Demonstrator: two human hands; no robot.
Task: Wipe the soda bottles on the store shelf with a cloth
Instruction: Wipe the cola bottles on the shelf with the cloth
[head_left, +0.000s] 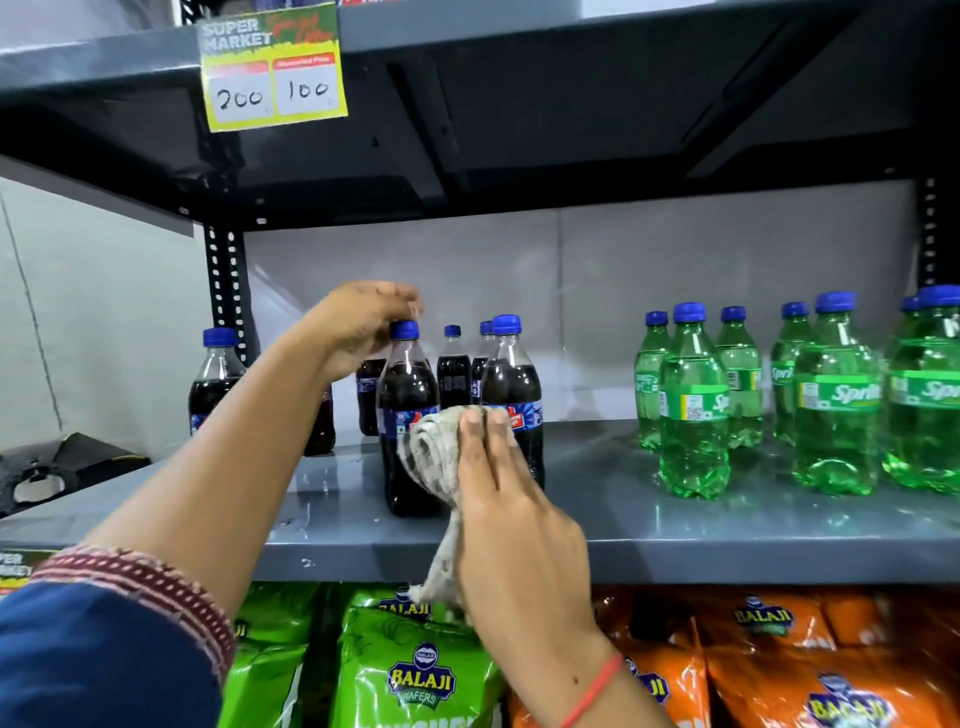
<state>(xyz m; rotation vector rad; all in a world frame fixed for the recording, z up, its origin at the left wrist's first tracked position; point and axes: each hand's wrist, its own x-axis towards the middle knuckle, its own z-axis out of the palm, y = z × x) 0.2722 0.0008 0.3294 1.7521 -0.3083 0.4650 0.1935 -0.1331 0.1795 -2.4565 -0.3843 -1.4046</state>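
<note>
A dark cola bottle (407, 395) with a blue cap stands upright near the front of the grey shelf (675, 540). My left hand (358, 325) holds it at the neck, just beside the cap. My right hand (511, 499) presses a grey-white patterned cloth (431, 457) against the bottle's lower right side; the cloth's tail hangs below the shelf edge. Several more cola bottles (511, 395) stand around and behind it. Green Sprite bottles (693, 405) with blue caps stand in a group on the right of the same shelf.
The shelf above (519, 31) hangs low, with a yellow price tag (272, 67) on its edge. Green (421, 670) and orange (779, 660) wafer bags fill the shelf below. A perforated black upright (224, 291) stands at the left. Bare shelf lies between the colas and Sprites.
</note>
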